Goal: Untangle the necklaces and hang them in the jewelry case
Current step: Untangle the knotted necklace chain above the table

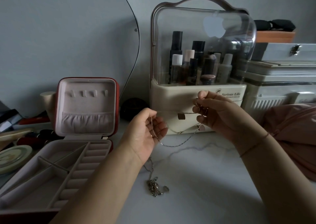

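Left hand (147, 131) and right hand (217, 114) apart, each pinching necklace chain (172, 113) taut between them above bench (205, 181). Remaining tangle (154, 187) lies below. Jewelry case (85, 107) open, hooks empty. Risk: hard pull tightens knot or snaps chain.

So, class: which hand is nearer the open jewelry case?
Left. The left hand hovers just right of the jewelry case, holding a necklace chain; the right hand pinches it farther right, before the cosmetics organizer.
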Demonstrator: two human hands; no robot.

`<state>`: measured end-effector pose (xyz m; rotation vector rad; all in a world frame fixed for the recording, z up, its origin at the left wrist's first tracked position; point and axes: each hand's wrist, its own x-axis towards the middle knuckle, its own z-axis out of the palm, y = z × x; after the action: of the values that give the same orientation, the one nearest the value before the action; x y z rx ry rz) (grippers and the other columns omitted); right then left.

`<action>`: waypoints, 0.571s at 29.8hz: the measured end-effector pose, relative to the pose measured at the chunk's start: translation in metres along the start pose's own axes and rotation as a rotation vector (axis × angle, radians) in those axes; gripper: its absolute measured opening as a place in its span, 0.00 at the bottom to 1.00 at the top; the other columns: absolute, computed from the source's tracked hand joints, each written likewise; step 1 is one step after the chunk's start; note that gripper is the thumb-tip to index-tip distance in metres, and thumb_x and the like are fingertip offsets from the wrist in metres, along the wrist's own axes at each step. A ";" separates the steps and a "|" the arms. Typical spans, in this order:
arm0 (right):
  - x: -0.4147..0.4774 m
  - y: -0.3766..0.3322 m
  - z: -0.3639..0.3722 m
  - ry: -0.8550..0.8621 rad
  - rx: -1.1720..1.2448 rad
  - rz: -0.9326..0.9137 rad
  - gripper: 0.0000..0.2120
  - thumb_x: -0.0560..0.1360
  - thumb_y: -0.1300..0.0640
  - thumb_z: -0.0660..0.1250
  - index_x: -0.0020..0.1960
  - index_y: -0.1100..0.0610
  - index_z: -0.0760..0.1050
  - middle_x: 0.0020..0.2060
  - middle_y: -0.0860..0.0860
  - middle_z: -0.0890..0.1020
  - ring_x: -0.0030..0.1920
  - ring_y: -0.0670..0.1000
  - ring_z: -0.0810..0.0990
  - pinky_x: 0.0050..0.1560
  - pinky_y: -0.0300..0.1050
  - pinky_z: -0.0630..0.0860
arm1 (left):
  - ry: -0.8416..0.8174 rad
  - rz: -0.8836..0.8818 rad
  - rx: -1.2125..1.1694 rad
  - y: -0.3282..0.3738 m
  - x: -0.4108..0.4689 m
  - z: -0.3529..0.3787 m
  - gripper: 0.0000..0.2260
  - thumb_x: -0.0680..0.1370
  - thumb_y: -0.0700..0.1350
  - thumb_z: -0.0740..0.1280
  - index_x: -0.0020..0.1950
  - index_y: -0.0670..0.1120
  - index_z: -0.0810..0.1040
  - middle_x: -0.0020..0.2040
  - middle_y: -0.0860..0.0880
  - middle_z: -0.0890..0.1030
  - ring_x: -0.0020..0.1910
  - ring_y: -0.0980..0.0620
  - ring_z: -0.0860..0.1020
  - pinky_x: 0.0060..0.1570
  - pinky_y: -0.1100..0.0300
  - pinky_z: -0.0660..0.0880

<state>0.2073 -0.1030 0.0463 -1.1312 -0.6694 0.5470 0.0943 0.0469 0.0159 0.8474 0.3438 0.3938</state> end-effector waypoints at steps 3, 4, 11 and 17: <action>0.000 0.001 -0.001 0.029 -0.127 -0.017 0.11 0.75 0.69 0.60 0.40 0.55 0.72 0.33 0.50 0.74 0.32 0.45 0.75 0.26 0.35 0.70 | -0.007 0.028 -0.069 0.003 -0.001 0.001 0.08 0.76 0.41 0.63 0.36 0.44 0.72 0.29 0.49 0.75 0.27 0.54 0.75 0.35 0.59 0.78; 0.000 0.001 -0.001 0.031 -0.164 -0.020 0.11 0.76 0.69 0.60 0.40 0.56 0.72 0.33 0.50 0.74 0.32 0.45 0.75 0.26 0.35 0.70 | -0.003 0.038 -0.071 0.003 -0.001 0.000 0.08 0.76 0.41 0.63 0.36 0.45 0.72 0.28 0.50 0.75 0.26 0.54 0.75 0.33 0.61 0.77; -0.001 -0.001 -0.002 0.088 -0.194 -0.041 0.12 0.76 0.70 0.60 0.40 0.56 0.73 0.33 0.51 0.73 0.31 0.45 0.73 0.24 0.36 0.68 | 0.055 0.035 0.062 0.002 -0.001 -0.001 0.07 0.75 0.44 0.67 0.38 0.47 0.74 0.22 0.53 0.67 0.22 0.57 0.67 0.27 0.64 0.70; -0.003 -0.007 -0.005 0.130 -0.137 -0.160 0.13 0.76 0.69 0.58 0.39 0.55 0.72 0.32 0.50 0.72 0.31 0.46 0.72 0.28 0.36 0.69 | 0.095 0.019 0.396 -0.005 0.000 -0.002 0.12 0.76 0.44 0.67 0.34 0.46 0.70 0.19 0.53 0.64 0.20 0.57 0.65 0.25 0.64 0.71</action>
<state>0.2091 -0.1105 0.0506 -1.2180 -0.6852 0.2918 0.0944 0.0454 0.0105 1.2219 0.5120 0.3897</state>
